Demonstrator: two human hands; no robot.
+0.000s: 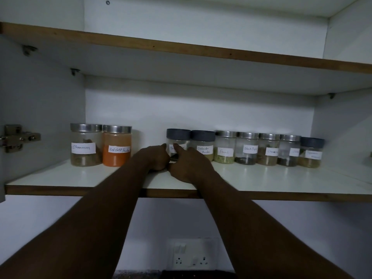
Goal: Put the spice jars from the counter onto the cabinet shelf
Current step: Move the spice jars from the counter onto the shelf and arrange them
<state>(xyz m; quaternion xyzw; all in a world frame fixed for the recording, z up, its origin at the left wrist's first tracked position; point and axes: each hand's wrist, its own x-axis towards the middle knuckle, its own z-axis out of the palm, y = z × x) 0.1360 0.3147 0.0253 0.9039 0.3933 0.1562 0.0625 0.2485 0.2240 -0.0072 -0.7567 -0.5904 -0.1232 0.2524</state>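
Observation:
A row of labelled spice jars stands at the back of the white cabinet shelf (60,180). At the left are a Cinnamon jar (85,144) and a Red chilli powder jar (117,146), both with steel lids. In the middle is a grey-lidded jar (178,137) with a partly hidden label. My left hand (155,158) and my right hand (190,165) hold its lower part from either side, one digit of each raised against its front. To its right stand the Coriander powder jar (203,144), the Fennel jar (225,148), the Black pepper jar (247,149) and several more jars (289,151).
A gap on the shelf separates the Red chilli powder jar from the grey-lidded jar. An upper shelf (181,47) hangs overhead. A door hinge (16,138) sits on the left wall. A wall socket (191,258) is below the shelf.

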